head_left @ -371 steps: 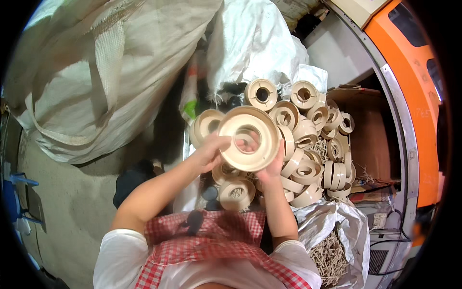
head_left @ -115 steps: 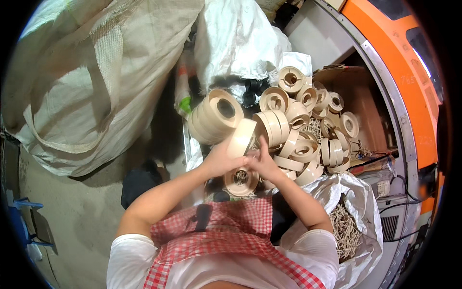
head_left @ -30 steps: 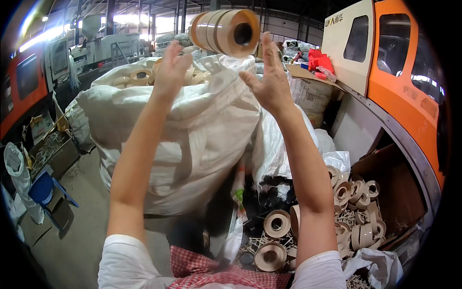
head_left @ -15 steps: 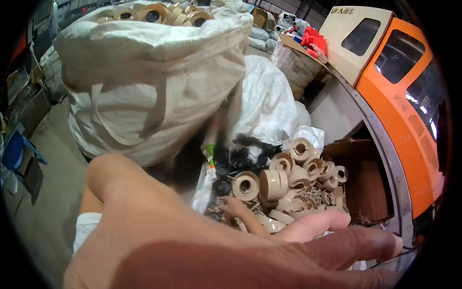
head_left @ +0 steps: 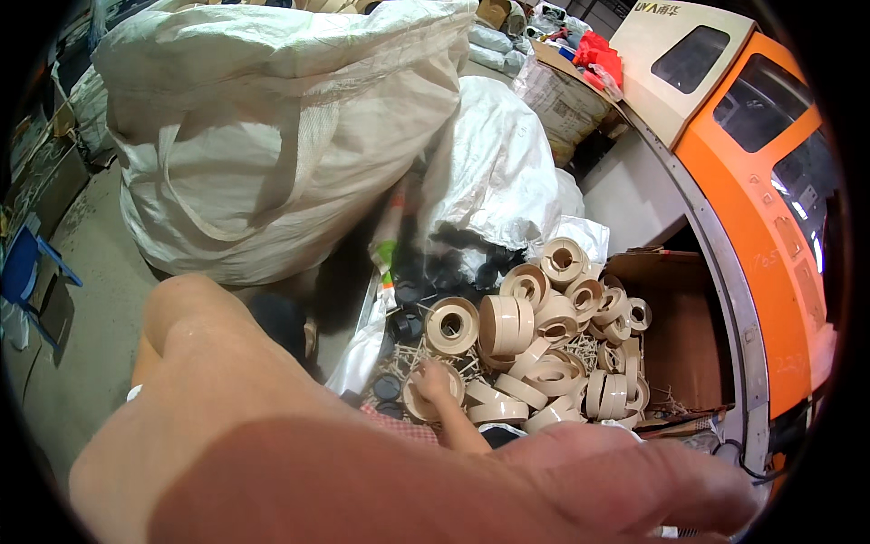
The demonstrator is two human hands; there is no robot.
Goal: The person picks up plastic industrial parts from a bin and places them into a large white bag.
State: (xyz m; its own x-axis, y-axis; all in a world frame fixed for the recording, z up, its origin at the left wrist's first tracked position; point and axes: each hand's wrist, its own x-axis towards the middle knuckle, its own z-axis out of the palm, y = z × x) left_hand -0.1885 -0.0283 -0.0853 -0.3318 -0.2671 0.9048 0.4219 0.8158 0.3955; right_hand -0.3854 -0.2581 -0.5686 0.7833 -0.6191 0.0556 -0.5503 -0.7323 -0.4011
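Observation:
My left arm is bent, its elbow (head_left: 181, 304) at the left. My left hand (head_left: 625, 480) is very close and large at the lower right, its fingers blurred and partly cut off, so what it holds cannot be told. Farther down, my right hand (head_left: 433, 376) has its fingers curled on a tan plastic ring (head_left: 419, 404) at the near left of a heap. The heap is of glossy tan rings (head_left: 553, 376), some stacked in pairs. One flanged ring (head_left: 451, 326) lies just beyond my right hand. Thin tan sprue sticks (head_left: 467, 365) are scattered among them.
A big white woven sack (head_left: 272, 136) stands at the upper left, a smaller white sack (head_left: 494, 172) beside it. Dark round pieces (head_left: 408, 322) lie left of the heap. At right are a brown cardboard box (head_left: 680, 335) and an orange machine (head_left: 761, 227). A blue stool (head_left: 27, 281) is far left.
The view has tilted down and more of the heap shows. My left hand's stretched fingers have drawn closer together. My right hand has shifted slightly up and left, onto a ring.

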